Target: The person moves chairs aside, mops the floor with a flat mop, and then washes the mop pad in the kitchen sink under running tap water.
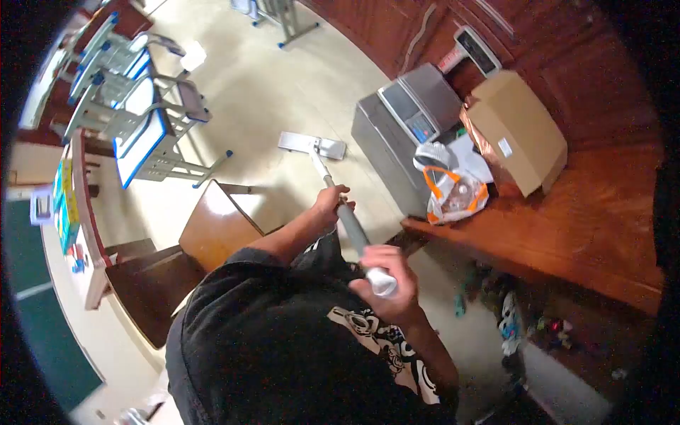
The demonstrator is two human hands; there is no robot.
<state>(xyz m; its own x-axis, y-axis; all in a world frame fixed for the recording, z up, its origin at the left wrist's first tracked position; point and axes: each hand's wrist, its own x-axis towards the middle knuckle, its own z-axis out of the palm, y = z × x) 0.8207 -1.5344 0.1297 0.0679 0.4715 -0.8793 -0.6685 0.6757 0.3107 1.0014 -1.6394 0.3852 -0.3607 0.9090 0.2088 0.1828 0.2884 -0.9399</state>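
Observation:
A mop with a grey and white handle [352, 225] slants from near my body out to its flat white head [331, 148] on the pale floor. My left hand [331, 202] is wrapped round the pole about midway along its visible length. Closer to my body, my right hand [391, 282] grips the handle near its white end cap. The mop head lies flat, left of a grey metal cabinet.
Desks with blue edges [145, 142] and chairs stand at the upper left. A wooden chair [216, 227] is left of my arm. On the right, a wooden counter [595, 234] bears a cardboard box [520, 127] and an orange-handled bag [457, 202], beside the grey cabinet [386, 152].

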